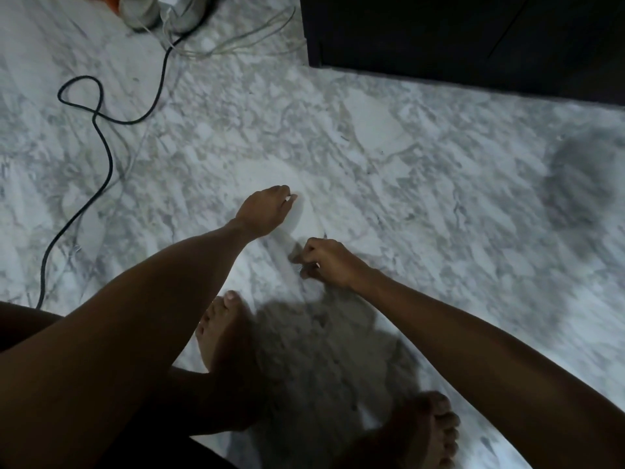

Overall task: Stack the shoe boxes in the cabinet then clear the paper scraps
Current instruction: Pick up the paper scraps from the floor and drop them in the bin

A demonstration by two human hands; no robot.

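The marble floor point(439, 204) fills the view. The dark cabinet point(473, 38) stands at the upper right; only its lower face shows, so the shoe boxes and whatever the cabinet holds cannot be seen. A black cable point(101, 143) loops across the floor at left, running up to grey shoes point(142, 11) at the top edge. Two bare feet stand at the bottom of the view.

Both arms reach down to the floor. The left hand point(265, 211) has its fingers curled with the fingertips at a pale paper scrap point(306, 214); its grip appears to pinch the scrap's edge, though blur leaves this uncertain. The right hand point(326, 262) is curled tight near the floor just beside the scrap; whether its grip holds paper cannot be told.

Judged stage: clearing scraps.

Hazards:
- The scrap is nearly the colour of the marble, so pieces may be overlooked.
- Thin paper lying flat may slip from a fingertip pinch or tear.
- The cable loop lies near the left foot and may snag a step.

No open container is in view to receive the scraps.
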